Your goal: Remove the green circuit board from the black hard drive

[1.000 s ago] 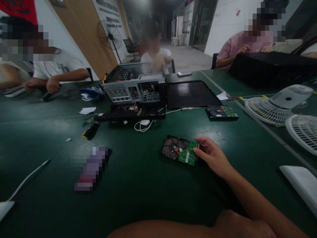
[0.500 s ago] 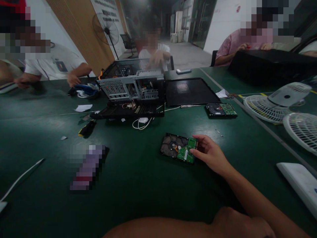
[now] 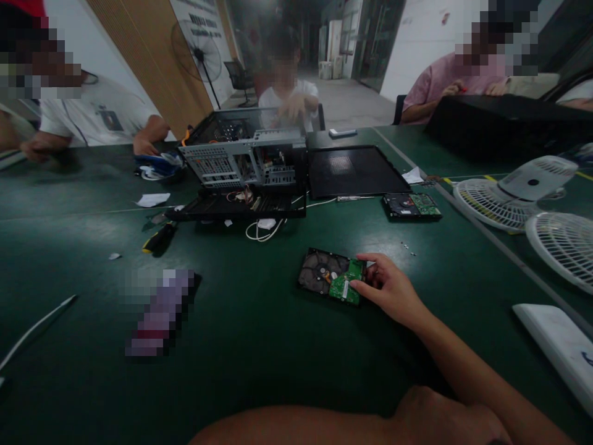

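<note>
A hard drive [image 3: 319, 272] with a green circuit board lies at the middle of the green table [image 3: 250, 346]. My right hand [image 3: 386, 284] grips its right end, thumb over the board and fingers at the far edge. Across the bottom of the view lies my left forearm, with my left hand [image 3: 435, 411] bent beside the right forearm; its fingers are hidden. Beyond my right hand are a second hard drive [image 3: 412, 206] and several tiny screws [image 3: 407, 248].
An opened computer case [image 3: 245, 161] stands at the back, beside a black side panel [image 3: 356, 170]. Left are a phone [image 3: 162, 315], a screwdriver [image 3: 159, 238] and a white cable [image 3: 39, 330]. White fans [image 3: 565, 247] and a white device [image 3: 553, 349] lie right. Several people sit around.
My right hand keeps its hold on the hard drive with little motion. The view shifts slightly. At the far left, a person's hand has moved a little by the blue and white bundle.
</note>
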Action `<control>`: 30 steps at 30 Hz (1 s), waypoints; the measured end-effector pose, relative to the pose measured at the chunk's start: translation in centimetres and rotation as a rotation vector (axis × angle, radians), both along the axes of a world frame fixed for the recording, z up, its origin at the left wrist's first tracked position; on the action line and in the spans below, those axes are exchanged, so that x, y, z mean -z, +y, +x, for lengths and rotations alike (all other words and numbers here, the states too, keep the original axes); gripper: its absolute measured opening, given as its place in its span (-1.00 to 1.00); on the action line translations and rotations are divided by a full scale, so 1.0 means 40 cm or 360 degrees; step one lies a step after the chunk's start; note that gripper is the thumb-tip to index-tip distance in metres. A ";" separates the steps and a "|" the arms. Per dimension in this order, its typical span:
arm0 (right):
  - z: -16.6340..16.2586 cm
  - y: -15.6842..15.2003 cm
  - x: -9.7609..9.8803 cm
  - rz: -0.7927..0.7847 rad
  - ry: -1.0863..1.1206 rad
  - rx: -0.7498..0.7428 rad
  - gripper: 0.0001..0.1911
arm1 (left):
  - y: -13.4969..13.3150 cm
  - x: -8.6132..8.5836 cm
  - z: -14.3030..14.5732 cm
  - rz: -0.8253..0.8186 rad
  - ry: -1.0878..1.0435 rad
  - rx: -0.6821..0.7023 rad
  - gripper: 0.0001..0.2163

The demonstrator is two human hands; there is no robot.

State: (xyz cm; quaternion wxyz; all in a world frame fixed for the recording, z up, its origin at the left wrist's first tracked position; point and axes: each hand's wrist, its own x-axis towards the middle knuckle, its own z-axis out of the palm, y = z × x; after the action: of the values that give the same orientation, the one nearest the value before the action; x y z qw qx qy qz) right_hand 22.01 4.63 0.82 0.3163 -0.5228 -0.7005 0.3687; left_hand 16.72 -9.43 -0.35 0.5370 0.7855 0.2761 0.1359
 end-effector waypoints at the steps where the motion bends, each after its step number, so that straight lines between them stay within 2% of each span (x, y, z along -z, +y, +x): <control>1: 0.000 0.000 0.000 0.0006 -0.0003 -0.0008 -0.42 | -0.001 0.001 0.000 -0.0002 0.0006 -0.0006 -0.56; 8: 0.001 0.002 0.013 -0.0029 -0.0023 0.0002 -0.35 | 0.005 -0.015 0.002 -0.0073 0.0100 0.0040 -0.62; 15: -0.002 -0.003 0.007 -0.0029 -0.0060 -0.0013 -0.26 | -0.008 0.012 0.007 -0.0072 0.0073 -0.0012 -0.55; 20: -0.009 -0.007 -0.001 0.0023 -0.0108 -0.0004 -0.29 | -0.002 -0.006 0.001 -0.0116 0.0048 -0.0008 -0.45; 24: -0.016 -0.009 -0.004 0.0111 -0.0213 0.0020 -0.31 | 0.003 -0.022 -0.007 -0.0065 0.0017 -0.0004 -0.46; 30: -0.009 -0.010 -0.009 0.0075 -0.0222 -0.0012 -0.29 | 0.003 -0.014 -0.006 -0.0028 0.0007 -0.0003 -0.49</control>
State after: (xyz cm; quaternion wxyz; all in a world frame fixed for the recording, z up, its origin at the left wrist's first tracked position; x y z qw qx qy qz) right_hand 21.64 4.23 1.19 0.2773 -0.5370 -0.7313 0.3160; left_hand 16.48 -9.32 0.22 0.5430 0.7808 0.2792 0.1323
